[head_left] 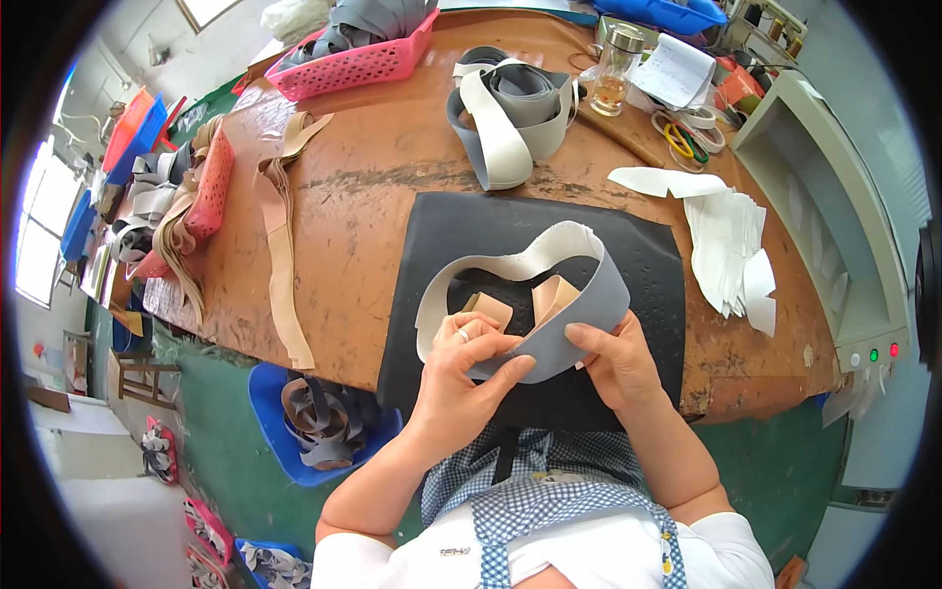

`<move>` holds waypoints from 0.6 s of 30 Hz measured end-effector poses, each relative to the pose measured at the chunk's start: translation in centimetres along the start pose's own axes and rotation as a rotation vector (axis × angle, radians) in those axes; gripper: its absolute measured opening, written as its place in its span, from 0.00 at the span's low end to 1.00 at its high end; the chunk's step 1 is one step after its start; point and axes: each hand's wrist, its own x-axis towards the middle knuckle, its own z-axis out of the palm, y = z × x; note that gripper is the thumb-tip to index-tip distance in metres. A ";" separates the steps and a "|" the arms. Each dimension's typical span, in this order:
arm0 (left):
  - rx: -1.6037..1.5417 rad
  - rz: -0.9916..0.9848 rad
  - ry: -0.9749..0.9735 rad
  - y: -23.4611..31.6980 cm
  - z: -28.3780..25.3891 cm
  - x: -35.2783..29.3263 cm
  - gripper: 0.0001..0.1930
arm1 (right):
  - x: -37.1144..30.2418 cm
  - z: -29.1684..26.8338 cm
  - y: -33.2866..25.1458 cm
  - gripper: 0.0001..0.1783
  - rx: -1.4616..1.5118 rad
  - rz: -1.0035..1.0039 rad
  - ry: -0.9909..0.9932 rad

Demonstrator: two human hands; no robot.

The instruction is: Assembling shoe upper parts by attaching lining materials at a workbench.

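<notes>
Both of my hands grip a wide grey-blue strip with a pale inner side, curved into a loop above a black mat. My left hand pinches its near edge, thumb outside and fingers inside the loop. My right hand holds the same strip farther right, thumb on the outer face. Inside the loop stand two tan folded pieces; whether they are joined to the strip I cannot tell. The fingertips behind the strip are partly hidden.
Rolled grey and white strips lie beyond the mat, tan strips to the left. White cut pieces, a glass jar and scissors are at right, beside a grey-green machine. A blue tub stands below the table edge.
</notes>
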 end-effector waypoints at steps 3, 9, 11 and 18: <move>-0.067 -0.057 0.016 -0.2 0.1 -0.1 0.06 | 0.0 0.4 0.1 0.10 -0.029 -0.014 0.026; 0.013 -0.018 -0.017 -0.8 -0.2 -0.2 0.08 | -0.3 1.1 0.0 0.12 -0.042 -0.009 0.054; 0.009 -0.030 -0.011 -0.6 -0.2 -0.2 0.07 | -0.2 1.0 0.3 0.13 -0.042 -0.024 0.065; 0.287 0.118 0.178 0.3 0.7 -0.7 0.07 | -1.0 1.7 3.2 0.19 -0.225 -0.079 0.058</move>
